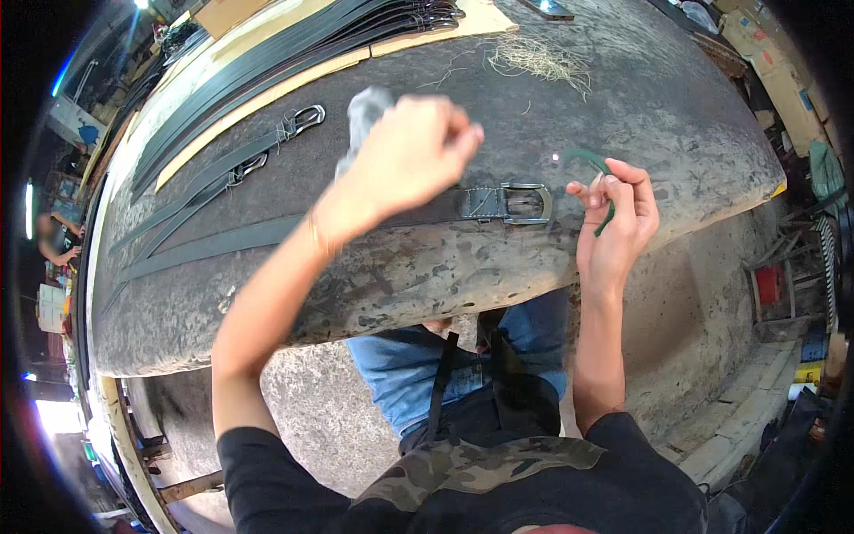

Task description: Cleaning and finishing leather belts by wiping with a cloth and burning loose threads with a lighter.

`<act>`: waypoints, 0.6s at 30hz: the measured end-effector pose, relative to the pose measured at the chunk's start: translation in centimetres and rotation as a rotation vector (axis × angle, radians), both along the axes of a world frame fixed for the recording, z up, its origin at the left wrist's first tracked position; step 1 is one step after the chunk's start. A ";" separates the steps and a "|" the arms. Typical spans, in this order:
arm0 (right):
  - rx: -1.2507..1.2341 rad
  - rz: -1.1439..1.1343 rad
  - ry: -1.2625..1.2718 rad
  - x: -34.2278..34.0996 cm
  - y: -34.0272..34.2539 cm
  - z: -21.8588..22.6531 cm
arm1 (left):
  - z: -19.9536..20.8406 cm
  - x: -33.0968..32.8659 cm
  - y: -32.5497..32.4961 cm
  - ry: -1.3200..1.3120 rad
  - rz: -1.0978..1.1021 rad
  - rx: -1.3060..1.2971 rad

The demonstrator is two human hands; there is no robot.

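My right hand (620, 200) pinches a curved green piece of mosquito coil (607, 214) with a small glowing tip, right of the belt's buckle end. A dark belt (485, 203) with white stitching and a silver buckle (546, 205) lies along the worktable's near side. My left hand (414, 151), blurred by motion, is raised over the belt with its fingers curled closed. What those fingers hold, if anything, cannot be made out. Behind that hand a grey cloth (363, 116) partly shows; whether they touch is unclear.
Two more buckled belts (283, 133) lie left on the dark worktable (676, 116). Many dark straps (294, 53) are stacked on cardboard at the back left. A heap of pale thread (538, 64) and a phone (550, 8) lie farther back. Another person (60, 240) is far left.
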State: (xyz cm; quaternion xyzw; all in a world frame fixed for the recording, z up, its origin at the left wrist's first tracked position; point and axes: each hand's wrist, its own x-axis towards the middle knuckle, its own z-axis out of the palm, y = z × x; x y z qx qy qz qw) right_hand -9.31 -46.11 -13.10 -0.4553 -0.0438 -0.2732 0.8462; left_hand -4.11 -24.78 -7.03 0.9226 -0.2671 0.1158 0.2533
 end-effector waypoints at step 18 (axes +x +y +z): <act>-0.535 0.008 0.190 -0.1 2.0 0.3 | -4.0 -6.6 -2.5 -0.277 0.038 0.029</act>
